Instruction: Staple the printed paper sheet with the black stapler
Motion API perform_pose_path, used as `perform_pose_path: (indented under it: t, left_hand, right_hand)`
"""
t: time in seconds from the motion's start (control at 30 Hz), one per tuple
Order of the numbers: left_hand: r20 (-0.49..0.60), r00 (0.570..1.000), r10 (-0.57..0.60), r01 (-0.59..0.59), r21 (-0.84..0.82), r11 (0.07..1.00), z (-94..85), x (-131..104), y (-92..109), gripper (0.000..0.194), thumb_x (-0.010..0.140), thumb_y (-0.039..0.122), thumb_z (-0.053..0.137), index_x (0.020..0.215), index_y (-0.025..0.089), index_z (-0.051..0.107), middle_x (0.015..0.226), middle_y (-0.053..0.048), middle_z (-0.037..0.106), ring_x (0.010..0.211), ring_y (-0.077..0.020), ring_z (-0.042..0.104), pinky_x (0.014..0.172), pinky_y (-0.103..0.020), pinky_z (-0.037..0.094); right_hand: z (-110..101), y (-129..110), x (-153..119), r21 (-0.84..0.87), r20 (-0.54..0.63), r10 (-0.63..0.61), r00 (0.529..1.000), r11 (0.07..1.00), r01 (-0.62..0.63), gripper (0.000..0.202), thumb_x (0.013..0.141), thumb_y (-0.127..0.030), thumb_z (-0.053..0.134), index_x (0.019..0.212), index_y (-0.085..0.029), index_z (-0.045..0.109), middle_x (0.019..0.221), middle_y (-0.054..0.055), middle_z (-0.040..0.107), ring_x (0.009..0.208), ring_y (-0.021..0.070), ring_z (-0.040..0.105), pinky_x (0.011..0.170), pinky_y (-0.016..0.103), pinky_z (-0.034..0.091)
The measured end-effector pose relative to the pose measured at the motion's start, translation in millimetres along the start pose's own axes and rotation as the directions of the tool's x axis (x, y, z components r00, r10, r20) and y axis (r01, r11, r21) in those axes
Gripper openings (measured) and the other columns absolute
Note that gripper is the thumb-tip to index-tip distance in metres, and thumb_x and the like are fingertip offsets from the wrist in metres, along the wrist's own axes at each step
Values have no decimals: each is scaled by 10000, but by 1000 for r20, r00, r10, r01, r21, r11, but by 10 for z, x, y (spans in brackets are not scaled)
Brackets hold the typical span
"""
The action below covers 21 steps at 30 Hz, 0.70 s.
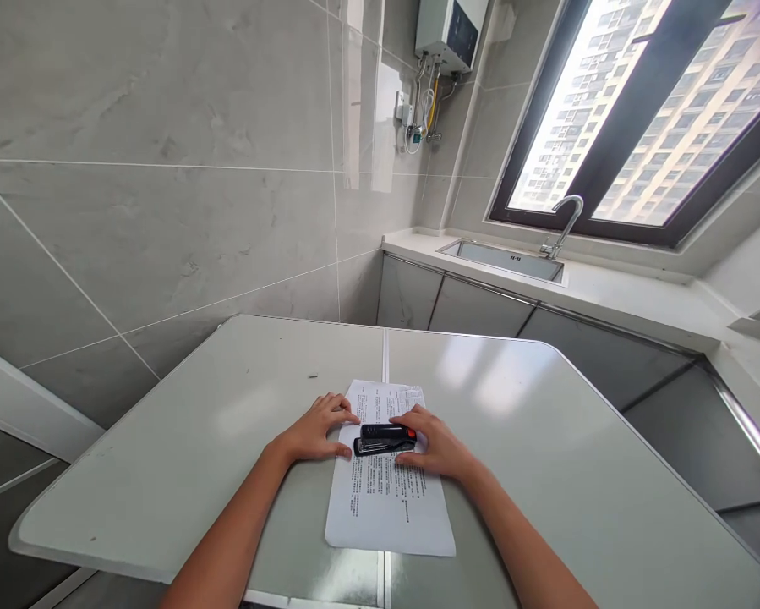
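Observation:
A black stapler (385, 440) with a small red-orange patch at its right end lies sideways across a printed sheet of paper (389, 516). My right hand (440, 444) has its thumb and fingers around the stapler's right end. At the stapler's left end, my left hand (319, 430) rests at the paper's left edge, thumb and fingers apart, with nothing between them. Lines of dark print show above and below the stapler, while the strip under it is hidden.
The pale table (215, 448) has a seam down its middle. A small grey piece (312, 375) lies beyond my left hand. Behind the table are a counter with a sink (506, 260), a faucet (566, 224) and a window. A tiled wall stands to the left.

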<state>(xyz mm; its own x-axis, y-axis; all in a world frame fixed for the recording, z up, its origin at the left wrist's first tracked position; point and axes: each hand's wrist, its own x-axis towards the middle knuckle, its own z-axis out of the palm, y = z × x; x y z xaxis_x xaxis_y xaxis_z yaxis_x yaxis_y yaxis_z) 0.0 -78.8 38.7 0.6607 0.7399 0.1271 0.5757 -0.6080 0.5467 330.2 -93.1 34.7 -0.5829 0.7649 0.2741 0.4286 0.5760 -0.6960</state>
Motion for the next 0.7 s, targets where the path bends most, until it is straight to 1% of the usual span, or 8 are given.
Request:
perform_pose_path:
  t: [0.1,0.17,0.3,0.43,0.53,0.6,0.63,0.7]
  left_hand:
    - [-27,999,43,-44,-21,999,11,21,29,615,718,623,856,1230,306,733,1373,-100,607,1315,-351,503,1155,-488,341]
    - [-25,998,50,-52,-42,998,15,31,53,658,735,611,850,1289,292,698,1383,-105,627,1330,-353,511,1166,-488,333]
    - [-44,999,-23,19,-88,996,11,34,85,606,845,580,765,1354,274,641,1355,-105,652,1296,-338,541,1120,-467,396]
    - [-62,998,-8,4,-72,997,23,41,78,379,910,476,722,1231,274,704,1315,-91,669,1283,-319,549,1126,-463,398]
    - [-81,997,-6,1,-58,998,49,55,59,272,916,418,720,1144,270,738,1276,-85,681,1238,-302,577,1123,-458,401]
    - [-95,995,-14,8,-65,998,68,64,50,253,908,408,726,1118,267,748,1259,-87,688,1215,-297,592,1111,-450,413]
    - [-104,994,-22,14,-71,997,77,69,48,257,901,408,732,1115,266,751,1257,-90,690,1205,-297,598,1101,-446,422]
    - [-122,992,-38,29,-78,997,92,81,51,264,877,415,755,1094,266,763,1240,-92,699,1179,-295,616,1081,-443,435]
  right_hand:
    - [110,-59,37,-79,-39,38,999,996,-41,262,887,-397,758,1112,-264,745,936,59,723,937,257,614,844,420,504]
    - [135,-61,63,-87,-84,47,995,995,-54,196,899,-382,749,1055,-264,748,921,50,721,934,257,614,859,429,490]
    - [135,-10,100,-93,-165,101,981,989,-118,188,891,-384,754,1042,-273,748,949,53,717,954,272,623,888,460,481]
    - [134,44,102,-72,-166,162,973,982,-176,265,873,-409,766,1106,-282,760,986,63,708,946,273,639,883,464,512]
    - [75,61,81,9,-235,124,964,992,-126,362,849,-411,797,1183,-281,748,1056,74,715,996,272,645,907,452,534]
    - [5,63,62,30,-303,58,951,998,-51,193,926,-409,717,1054,-278,777,1039,74,730,1010,268,637,916,446,531]
    - [-31,63,52,29,-323,33,946,999,-25,184,974,-405,653,957,-276,783,1006,72,734,990,263,634,898,441,530]
    - [-88,60,37,24,-327,13,945,1000,-6,317,1028,-401,561,827,-274,771,937,67,732,917,248,626,837,427,528]
